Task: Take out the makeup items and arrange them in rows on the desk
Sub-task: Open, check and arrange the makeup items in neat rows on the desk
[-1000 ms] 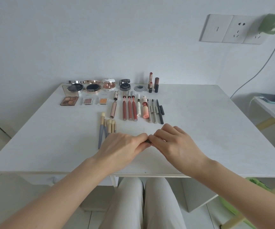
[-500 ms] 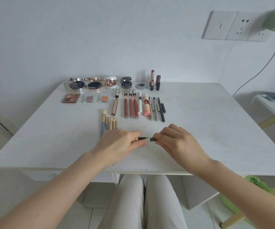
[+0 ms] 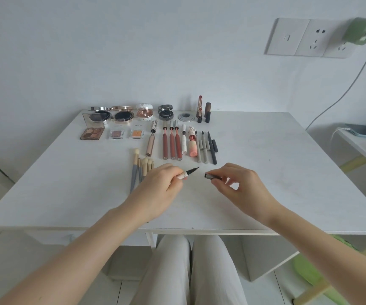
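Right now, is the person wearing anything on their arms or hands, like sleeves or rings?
No. Both forearms are bare all the way up to the picture's edge, with no sleeves showing. The left hand and the right hand have no gloves, and no rings, watch or bracelet can be seen. The only clothing in view is the light beige trousers.

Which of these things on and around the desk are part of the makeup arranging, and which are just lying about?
Part of the job:
eyeliner pen, held by the left hand
pen cap, pinched by the right hand
brushes
lip glosses
compacts
eyeshadow palette
lipsticks
desk

Just lying about:
phone
green charger
wall sockets
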